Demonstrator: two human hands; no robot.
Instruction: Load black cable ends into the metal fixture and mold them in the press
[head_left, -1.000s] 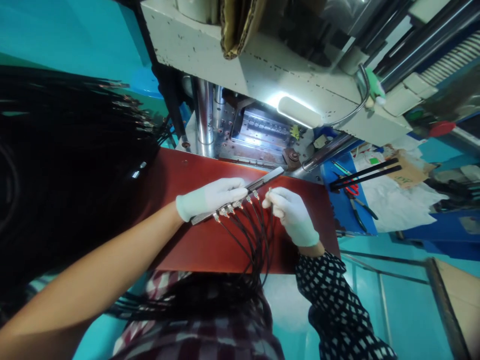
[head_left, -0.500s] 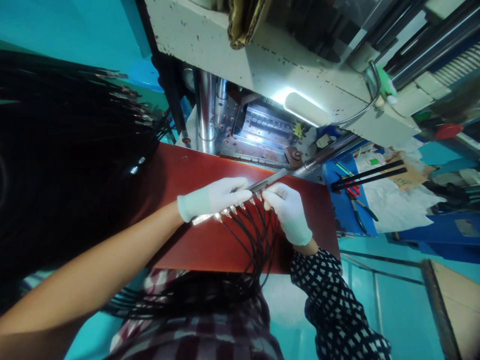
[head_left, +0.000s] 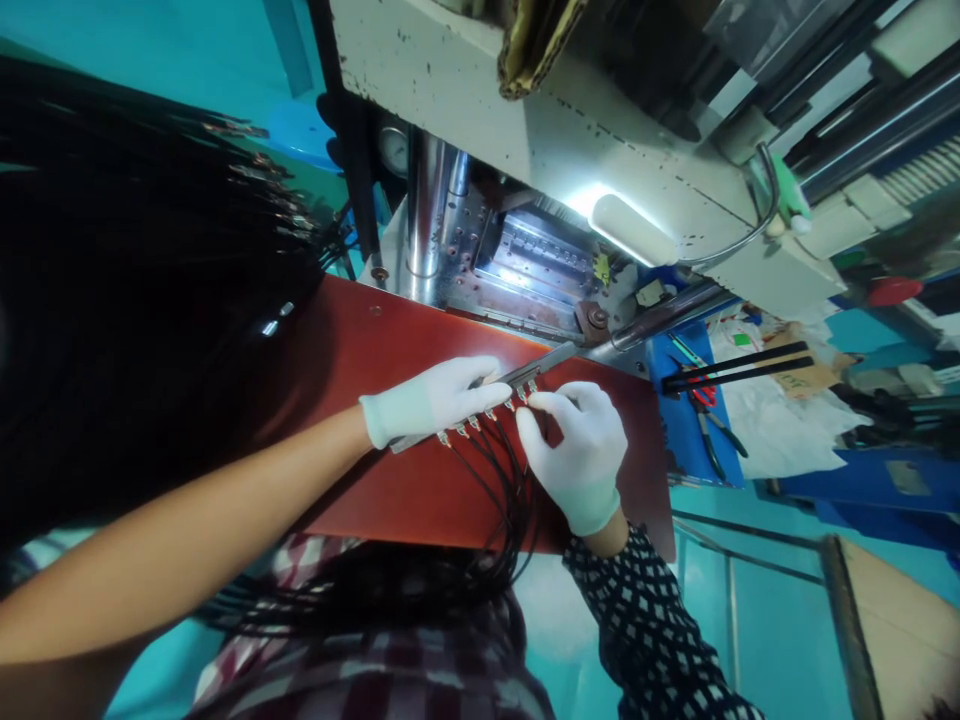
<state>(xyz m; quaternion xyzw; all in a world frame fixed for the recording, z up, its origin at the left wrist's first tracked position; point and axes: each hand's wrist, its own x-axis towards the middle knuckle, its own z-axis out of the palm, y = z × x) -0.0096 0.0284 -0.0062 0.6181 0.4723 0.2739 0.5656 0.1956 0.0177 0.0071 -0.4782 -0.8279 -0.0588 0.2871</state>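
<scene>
Gloved in white, my left hand (head_left: 442,395) grips a long metal bar (head_left: 551,362) slanting over the red-brown board (head_left: 360,490). Several small metal connectors (head_left: 474,424) sit in a row along the bar's near edge, each with a black cable (head_left: 501,478) running down towards my lap. My right hand (head_left: 574,450), also gloved, is at the right part of the row, thumb and forefinger pinched at a connector or its cable end. Its fingertips partly hide the exact piece they hold.
Behind the board stands a press with a lit metal die (head_left: 532,255), steel posts (head_left: 427,205) and a lamp (head_left: 634,230). A large bundle of black cables (head_left: 150,300) lies at left. Pliers (head_left: 709,435) and two black strips (head_left: 739,368) rest on a blue surface at right.
My right hand has shifted slightly down and turned, its pinch now left of the rightmost connector. My left hand still holds the bar. The camera view has shifted slightly.
</scene>
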